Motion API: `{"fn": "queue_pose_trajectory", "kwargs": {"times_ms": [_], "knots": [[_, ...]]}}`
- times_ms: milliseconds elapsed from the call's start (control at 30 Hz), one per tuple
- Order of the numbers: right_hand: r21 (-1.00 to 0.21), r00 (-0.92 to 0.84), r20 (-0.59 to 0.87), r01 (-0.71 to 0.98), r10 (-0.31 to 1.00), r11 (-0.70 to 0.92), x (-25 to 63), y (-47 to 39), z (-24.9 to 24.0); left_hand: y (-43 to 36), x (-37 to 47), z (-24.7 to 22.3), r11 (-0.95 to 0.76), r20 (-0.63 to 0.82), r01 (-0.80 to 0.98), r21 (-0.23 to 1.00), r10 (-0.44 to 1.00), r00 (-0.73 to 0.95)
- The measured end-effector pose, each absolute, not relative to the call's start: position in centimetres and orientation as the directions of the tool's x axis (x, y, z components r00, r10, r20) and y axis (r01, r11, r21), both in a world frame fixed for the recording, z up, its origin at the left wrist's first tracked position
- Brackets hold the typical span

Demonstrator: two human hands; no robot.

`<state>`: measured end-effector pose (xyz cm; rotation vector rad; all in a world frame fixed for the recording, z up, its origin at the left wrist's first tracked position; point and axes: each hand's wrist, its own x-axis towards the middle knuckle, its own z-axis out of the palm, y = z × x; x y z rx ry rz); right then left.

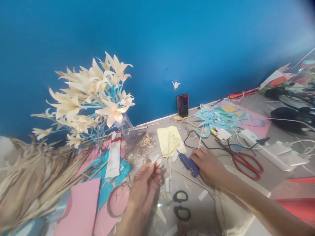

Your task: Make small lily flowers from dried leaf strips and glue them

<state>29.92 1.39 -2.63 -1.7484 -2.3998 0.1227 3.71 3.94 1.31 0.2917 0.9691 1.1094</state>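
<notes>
My left hand (145, 178) pinches a small cream paper-like flower (155, 159) between thumb and fingers, above the cluttered table. My right hand (204, 164) has its fingers curled at the side of a blue glue gun (188, 164), whose nozzle points toward a pale yellow sheet (169, 139). Part of the glue gun is hidden behind the fingers. Scissors with black handles (181, 206) lie between my forearms. Petal scraps (147, 141) are scattered beyond my left hand.
A bunch of cream flowers (93, 95) on blue stems stands at the left, above dried husks (27, 183) and pink sheets (78, 206). A phone (182, 105) leans on the blue wall. Red-handled scissors (248, 165), blue ribbons (216, 116) and a white power strip (270, 150) lie right.
</notes>
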Motion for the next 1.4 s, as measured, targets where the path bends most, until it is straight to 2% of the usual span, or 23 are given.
{"fn": "queue_pose_trajectory", "kwargs": {"times_ms": [200,300,367,467,600,800,1067,1400], "knots": [[-0.461,-0.299,0.318,0.781,0.9,0.422,31.7,1.6,-3.4,4.7,4.3,0.6,0.46,-0.499,-0.626,0.63,0.857,0.128],[-0.633,-0.299,0.335,0.631,0.894,0.448,32.1,1.5,-3.1,4.9,4.3,0.0,0.458,-0.49,-0.642,0.615,0.86,0.144],[-0.679,-0.295,0.348,0.576,0.89,0.456,31.7,1.6,-2.5,5.0,4.3,-0.2,0.449,-0.481,-0.633,0.631,0.866,0.136],[-0.691,-0.348,0.357,0.526,0.867,0.496,30.7,2.0,-1.6,5.1,4.4,-0.3,0.435,-0.476,-0.599,0.672,0.874,0.101],[-0.706,-0.464,0.295,0.483,0.835,0.518,29.3,2.4,-1.2,5.1,4.4,-0.3,0.421,-0.449,-0.562,0.712,0.888,0.096],[-0.697,-0.469,0.267,0.509,0.842,0.505,28.8,2.6,-1.3,5.0,4.6,-0.2,0.367,-0.378,-0.485,0.794,0.922,0.079],[-0.747,-0.389,0.258,0.5,0.884,0.438,28.9,2.3,-1.2,4.9,4.7,0.3,0.429,-0.433,-0.563,0.707,0.891,0.135],[-0.801,-0.277,0.307,0.441,0.91,0.405,29.2,2.1,-1.1,4.7,4.9,0.5,0.449,-0.445,-0.58,0.68,0.881,0.16]]}}
